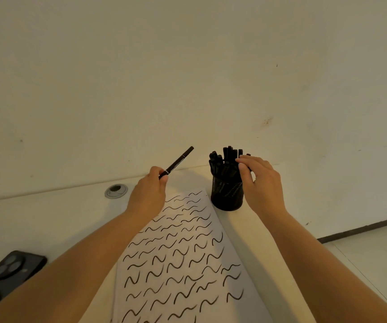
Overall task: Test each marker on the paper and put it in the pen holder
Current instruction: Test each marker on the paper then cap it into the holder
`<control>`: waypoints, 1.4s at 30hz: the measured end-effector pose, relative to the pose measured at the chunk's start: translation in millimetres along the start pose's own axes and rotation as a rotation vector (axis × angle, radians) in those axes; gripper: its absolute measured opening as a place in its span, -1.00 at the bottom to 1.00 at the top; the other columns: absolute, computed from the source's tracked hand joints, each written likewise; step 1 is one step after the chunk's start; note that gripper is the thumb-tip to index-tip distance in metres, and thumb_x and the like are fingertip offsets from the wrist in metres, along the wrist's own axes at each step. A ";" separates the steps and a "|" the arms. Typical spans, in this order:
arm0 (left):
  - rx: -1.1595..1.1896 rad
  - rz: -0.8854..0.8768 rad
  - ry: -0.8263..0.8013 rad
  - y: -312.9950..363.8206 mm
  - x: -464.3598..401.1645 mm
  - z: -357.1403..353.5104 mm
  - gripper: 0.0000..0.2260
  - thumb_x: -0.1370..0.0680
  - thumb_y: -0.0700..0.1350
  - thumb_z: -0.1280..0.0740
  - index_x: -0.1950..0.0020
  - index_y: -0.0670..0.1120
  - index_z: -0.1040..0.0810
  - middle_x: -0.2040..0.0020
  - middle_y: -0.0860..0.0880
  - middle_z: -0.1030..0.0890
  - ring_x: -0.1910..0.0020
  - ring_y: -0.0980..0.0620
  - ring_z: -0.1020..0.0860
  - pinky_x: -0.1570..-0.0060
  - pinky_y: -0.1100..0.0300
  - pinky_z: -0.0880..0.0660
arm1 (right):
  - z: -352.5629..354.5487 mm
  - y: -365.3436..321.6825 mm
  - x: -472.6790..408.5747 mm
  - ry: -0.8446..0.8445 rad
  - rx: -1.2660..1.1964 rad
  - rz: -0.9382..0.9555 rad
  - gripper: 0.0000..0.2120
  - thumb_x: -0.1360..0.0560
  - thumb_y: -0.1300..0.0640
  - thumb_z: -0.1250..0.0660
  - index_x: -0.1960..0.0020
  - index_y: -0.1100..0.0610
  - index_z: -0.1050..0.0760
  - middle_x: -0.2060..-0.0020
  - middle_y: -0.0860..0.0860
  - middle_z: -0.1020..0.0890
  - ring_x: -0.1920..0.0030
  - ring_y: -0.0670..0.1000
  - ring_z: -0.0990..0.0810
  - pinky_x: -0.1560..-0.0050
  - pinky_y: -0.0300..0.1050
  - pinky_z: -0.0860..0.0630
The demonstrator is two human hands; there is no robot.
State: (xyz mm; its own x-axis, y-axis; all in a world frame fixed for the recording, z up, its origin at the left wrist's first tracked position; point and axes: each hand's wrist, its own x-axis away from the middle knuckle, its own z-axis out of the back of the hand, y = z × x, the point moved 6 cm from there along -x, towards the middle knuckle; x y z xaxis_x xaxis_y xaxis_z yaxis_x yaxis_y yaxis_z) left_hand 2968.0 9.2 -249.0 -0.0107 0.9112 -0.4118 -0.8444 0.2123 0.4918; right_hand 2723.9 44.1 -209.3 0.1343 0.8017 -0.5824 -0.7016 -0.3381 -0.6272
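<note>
Left hand (pixel 149 191) pinches a black marker (pixel 177 162) at its lower end, fingers curled round the barrel, tip end angled up toward the tabletop's far edge; likely tested and ready to drop in. Right hand (pixel 259 180) is at the pen holder (pixel 227 194), fingers loosely curled on the marker tops, probably steadying or clearing a gap. Holder stands near the far edge, touching the paper's (pixel 183 259) far right corner, crammed with black markers. Paper is covered in squiggles.
</note>
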 end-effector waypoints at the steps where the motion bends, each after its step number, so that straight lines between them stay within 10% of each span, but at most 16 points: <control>1: 0.040 0.001 0.001 1.5 8.8 5.6 -0.81 -0.62 -0.05 -0.06 -0.08 -0.11 -0.38 0.28 0.02 -0.46 0.30 -0.03 -0.44 0.41 0.12 -0.26 | -0.3 -1.2 2.2 -0.015 0.010 -0.012 -0.74 -0.57 0.17 -0.16 -0.20 0.14 -0.51 -0.16 0.03 -0.57 -0.20 0.03 -0.44 -0.07 -0.39 -0.19; 7: 0.286 0.069 -0.012 0.9 68.4 37.2 -0.86 -0.60 -0.06 -0.12 0.01 -0.03 -0.46 0.29 0.09 -0.52 0.45 0.17 -0.41 0.41 0.31 -0.35 | 2.4 -22.4 43.1 -0.024 0.097 0.031 -0.64 -0.55 0.13 -0.20 -0.34 0.12 -0.37 -0.33 0.02 -0.39 -0.35 0.04 -0.22 -0.30 -0.15 -0.18; 22: 0.486 0.056 -0.216 25.0 193.5 50.0 -0.81 -0.58 -0.06 -0.16 0.12 0.20 -0.48 0.35 0.24 -0.57 0.47 0.19 -0.40 0.43 0.37 -0.35 | -44.2 -96.9 170.9 -0.333 -0.518 -0.192 -0.84 -0.54 0.07 -0.19 0.15 -0.05 -0.52 0.42 -0.17 -0.56 0.44 -0.16 -0.42 0.41 -0.35 -0.37; 33: 0.897 0.267 -0.600 34.1 210.7 49.2 -0.69 -0.59 0.02 -0.06 0.20 -0.05 -0.51 0.51 0.12 -0.32 0.49 0.16 -0.27 0.41 0.35 -0.27 | -41.4 -111.2 179.1 -0.441 -0.762 -0.278 -0.73 -0.56 0.08 -0.11 0.21 -0.01 -0.53 0.53 -0.09 -0.47 0.40 -0.08 -0.43 0.32 -0.25 -0.41; 42: 0.404 0.024 -0.280 40.8 212.7 58.5 -0.76 -0.46 0.22 0.03 0.23 0.21 -0.37 0.42 0.13 -0.46 0.43 0.22 -0.44 0.38 0.37 -0.39 | -46.0 -106.4 191.2 -0.231 -0.779 -0.406 -0.76 -0.57 0.12 -0.13 0.24 0.08 -0.45 0.51 -0.14 -0.52 0.46 -0.19 -0.46 0.43 -0.32 -0.44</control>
State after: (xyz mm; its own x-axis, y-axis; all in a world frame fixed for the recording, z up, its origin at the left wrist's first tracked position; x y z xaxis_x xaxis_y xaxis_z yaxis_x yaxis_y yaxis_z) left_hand 2962.6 232.3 -271.6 0.1641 0.9655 -0.2021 -0.5696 0.2599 0.7798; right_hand 2856.4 210.7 -277.7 0.0657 0.9824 -0.1747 0.0524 -0.1782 -0.9826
